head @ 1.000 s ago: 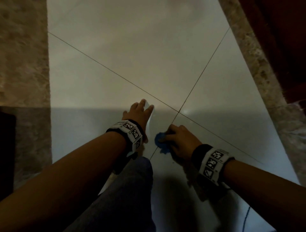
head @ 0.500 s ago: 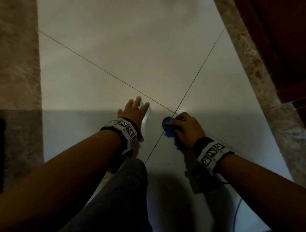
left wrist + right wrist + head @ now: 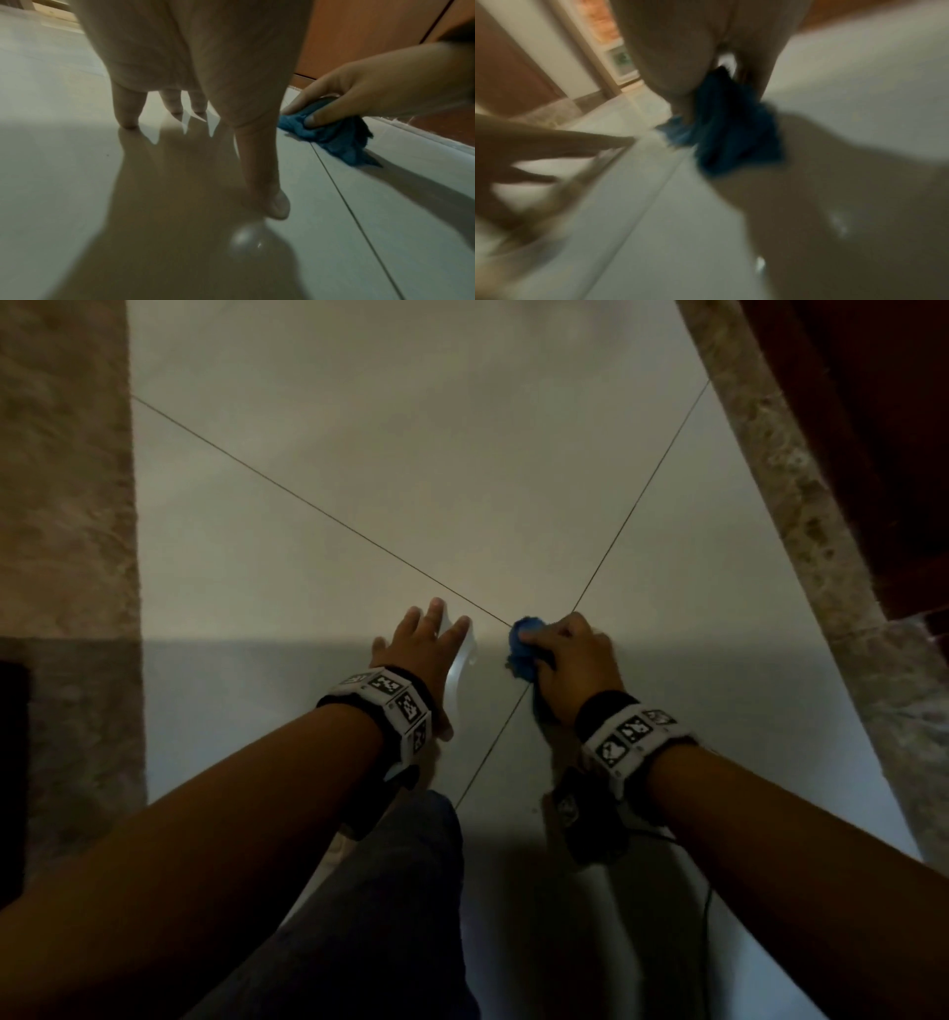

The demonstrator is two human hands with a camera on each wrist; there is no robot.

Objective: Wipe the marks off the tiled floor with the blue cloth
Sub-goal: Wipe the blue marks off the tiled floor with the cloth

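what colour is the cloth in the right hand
Blue: the cloth gripped by the right hand shows best in the left wrist view.

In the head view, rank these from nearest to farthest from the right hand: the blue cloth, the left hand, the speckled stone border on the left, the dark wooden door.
1. blue cloth: gripped in the right hand, at the grout crossing.
2. left hand: just left of it, flat on the tile.
3. dark wooden door: upper right, beyond the right border.
4. speckled stone border: far left edge.

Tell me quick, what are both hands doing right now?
Left hand: open, fingers spread flat on the floor.
Right hand: closed around the blue cloth, pressing it on the floor.
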